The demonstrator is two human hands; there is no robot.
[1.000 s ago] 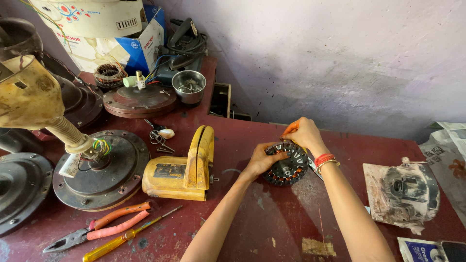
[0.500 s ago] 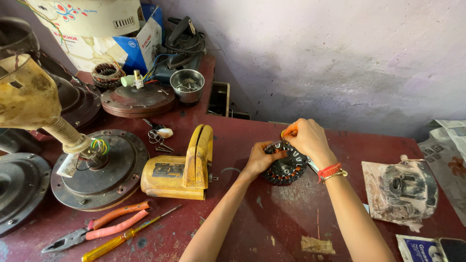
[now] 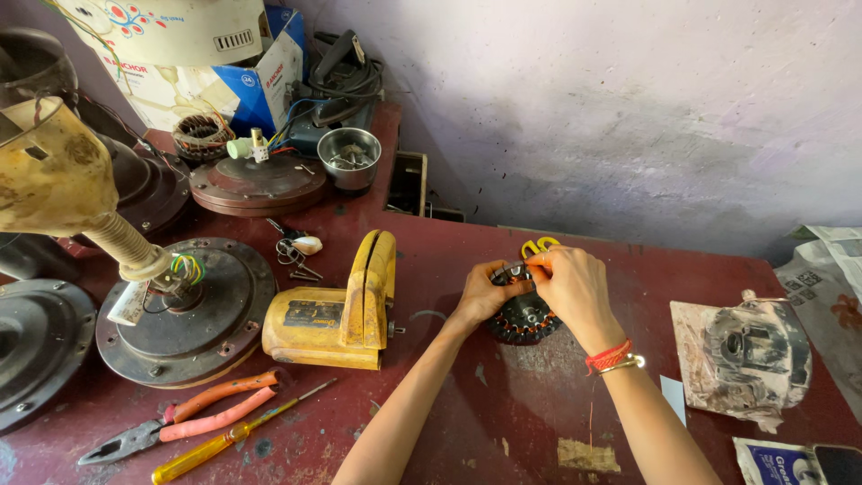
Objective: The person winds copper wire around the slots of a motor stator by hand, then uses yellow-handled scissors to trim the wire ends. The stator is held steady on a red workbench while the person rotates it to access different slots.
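Both hands meet over a dark, round stator (image 3: 523, 316) lying flat on a worn red workbench (image 3: 503, 422), right of centre in the head view. Left hand (image 3: 482, 296) grips the stator's near-left rim, fingers curled closed on it. Right hand (image 3: 575, 286), wearing a red thread and a thin bangle at the wrist, is pinched closed on something small at the stator's top edge; it may be a wire end or a slip of insulation, but it is too small to tell. Yellow loops of wire (image 3: 537, 245) show just behind the fingertips.

Copper windings ring the stator's steel core. It looks heavy for its size and stiff, and should sit steady without sliding. The windings and their thin leads look fragile, so the outer steel rim seems the safe place to hold, not the coils.

Left of the hands stands a yellow meter (image 3: 337, 310), near but apart. Farther left lie a fan motor housing (image 3: 184, 310) with coloured wires, red-handled pliers (image 3: 184, 422) and a yellow screwdriver (image 3: 233, 436). At the back sit a steel bowl (image 3: 349, 157) of small parts, a second round housing (image 3: 258, 184) and a blue box (image 3: 274, 81). To the right, a greasy motor part (image 3: 750, 350) rests on paper.
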